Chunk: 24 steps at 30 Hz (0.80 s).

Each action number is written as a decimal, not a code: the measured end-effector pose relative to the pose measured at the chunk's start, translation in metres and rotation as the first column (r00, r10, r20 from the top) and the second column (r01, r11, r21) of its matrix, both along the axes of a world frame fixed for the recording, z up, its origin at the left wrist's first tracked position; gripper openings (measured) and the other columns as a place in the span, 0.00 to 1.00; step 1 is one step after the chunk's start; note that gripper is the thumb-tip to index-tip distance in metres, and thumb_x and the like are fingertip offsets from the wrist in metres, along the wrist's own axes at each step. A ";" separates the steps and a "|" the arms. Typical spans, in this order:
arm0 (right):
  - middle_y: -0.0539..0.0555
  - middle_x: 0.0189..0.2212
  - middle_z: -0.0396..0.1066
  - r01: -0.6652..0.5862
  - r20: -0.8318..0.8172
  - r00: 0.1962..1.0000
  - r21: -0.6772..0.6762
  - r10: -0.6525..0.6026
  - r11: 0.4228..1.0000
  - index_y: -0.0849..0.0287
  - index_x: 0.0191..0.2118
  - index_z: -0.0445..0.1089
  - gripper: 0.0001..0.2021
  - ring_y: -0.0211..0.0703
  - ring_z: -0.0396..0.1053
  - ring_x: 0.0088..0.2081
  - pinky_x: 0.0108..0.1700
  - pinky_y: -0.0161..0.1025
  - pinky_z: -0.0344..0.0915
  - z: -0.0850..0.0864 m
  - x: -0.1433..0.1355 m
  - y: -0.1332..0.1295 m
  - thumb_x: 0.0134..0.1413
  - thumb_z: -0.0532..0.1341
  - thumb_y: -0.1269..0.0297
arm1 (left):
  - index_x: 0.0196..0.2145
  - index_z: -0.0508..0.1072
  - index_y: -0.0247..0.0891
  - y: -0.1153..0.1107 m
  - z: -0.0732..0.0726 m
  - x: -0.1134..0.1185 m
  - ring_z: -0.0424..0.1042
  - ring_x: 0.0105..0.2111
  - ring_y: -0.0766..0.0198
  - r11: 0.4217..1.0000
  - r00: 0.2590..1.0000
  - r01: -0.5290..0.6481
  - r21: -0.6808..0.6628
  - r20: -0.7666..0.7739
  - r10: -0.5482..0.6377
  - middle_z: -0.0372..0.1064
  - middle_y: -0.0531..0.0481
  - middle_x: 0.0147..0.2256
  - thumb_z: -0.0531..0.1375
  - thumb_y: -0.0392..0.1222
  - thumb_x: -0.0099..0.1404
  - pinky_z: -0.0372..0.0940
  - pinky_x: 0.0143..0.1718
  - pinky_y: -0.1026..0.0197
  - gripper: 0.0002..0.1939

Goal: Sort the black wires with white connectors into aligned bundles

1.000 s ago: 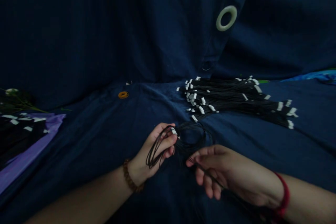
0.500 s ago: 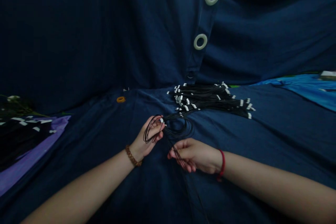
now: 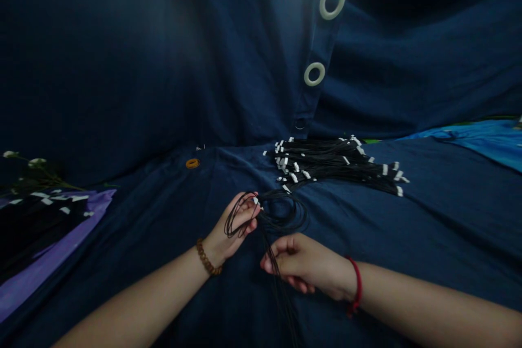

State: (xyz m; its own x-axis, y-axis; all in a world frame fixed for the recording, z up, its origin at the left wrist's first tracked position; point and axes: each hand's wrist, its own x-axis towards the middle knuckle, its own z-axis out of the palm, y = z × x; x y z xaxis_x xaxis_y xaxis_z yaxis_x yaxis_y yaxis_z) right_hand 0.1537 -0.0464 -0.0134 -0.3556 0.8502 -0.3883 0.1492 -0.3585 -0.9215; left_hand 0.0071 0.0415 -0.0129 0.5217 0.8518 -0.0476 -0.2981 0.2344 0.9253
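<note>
Background: dark blue cloth hanging in soft folds [image 3: 244,76]; below it, a creased spread of matching blue cloth [image 3: 379,244], matte, dimly lit.

Far left: small white blooms [image 3: 37,162] on thin green stems; beneath, a smooth purple sheet [image 3: 101,201] under a heap of black strands with white tabs [image 3: 36,228].

Left of centre: a flat orange-brown ring [image 3: 193,163], oval as seen, with tiny pale bits [image 3: 200,147] just behind it.

Centre: left hand [image 3: 234,228], brown beaded bracelet [image 3: 208,259] at the wrist. Grip closed, thumb against fingers, around the gathered part of a looped black cord coil [image 3: 305,212]; a white tab [image 3: 256,201] shows by the thumb. Loops spread to both sides, thin, flexible, roughly round.

Right of centre: long loose strands [image 3: 283,291] hanging below the coil; right hand [image 3: 312,263], red braided band [image 3: 359,285]. Grip narrow, thumb and forefinger nearly meeting at the strands, other fingers curled. Step, as judged: coil steadied, strands drawn apart; such slack cord calls for light, even tension.

Behind, to the right: pale, smooth eyelets [image 3: 332,1] in the hanging cloth; a long bundle of black cords [image 3: 338,160], white-tabbed at both ends.

Far right: bright blue sheet [image 3: 489,144], rumpled.
</note>
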 end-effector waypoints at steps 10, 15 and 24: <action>0.43 0.12 0.55 0.017 0.047 0.999 -0.026 -0.016 1.000 0.62 0.28 0.64 0.05 0.26 0.49 0.12 0.12 0.24 0.44 0.003 -0.003 0.000 0.42 0.56 0.69 | 0.41 0.66 0.38 0.002 -0.003 0.000 0.61 0.20 0.77 0.999 1.000 -0.006 -0.047 -0.016 0.005 0.63 0.53 0.29 0.65 0.38 0.51 0.53 0.17 0.75 0.19; 0.42 0.13 0.54 0.039 0.099 0.995 -0.043 -0.035 0.998 0.62 0.29 0.61 0.04 0.27 0.49 0.11 0.12 0.24 0.44 0.005 -0.006 -0.002 0.43 0.53 0.71 | 0.40 0.65 0.38 0.001 0.000 0.000 0.61 0.19 0.79 0.999 1.000 0.001 -0.050 -0.008 -0.002 0.63 0.54 0.30 0.64 0.38 0.53 0.55 0.18 0.76 0.17; 0.42 0.14 0.48 0.094 -0.053 0.994 0.023 -0.093 0.995 0.65 0.33 0.64 0.08 0.26 0.42 0.13 0.15 0.27 0.41 0.005 -0.003 0.001 0.52 0.52 0.65 | 0.38 0.62 0.38 -0.010 0.005 0.006 0.62 0.16 0.78 0.991 0.989 0.108 -0.081 -0.097 -0.116 0.64 0.57 0.26 0.63 0.35 0.53 0.53 0.15 0.76 0.15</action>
State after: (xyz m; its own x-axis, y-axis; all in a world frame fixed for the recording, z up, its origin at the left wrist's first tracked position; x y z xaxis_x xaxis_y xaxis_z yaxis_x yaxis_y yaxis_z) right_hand 0.1503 -0.0450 -0.0082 -0.2929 0.8901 -0.3490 0.0682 -0.3447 -0.9362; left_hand 0.0135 0.0314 -0.0083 0.6026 0.7803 -0.1674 -0.1714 0.3314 0.9278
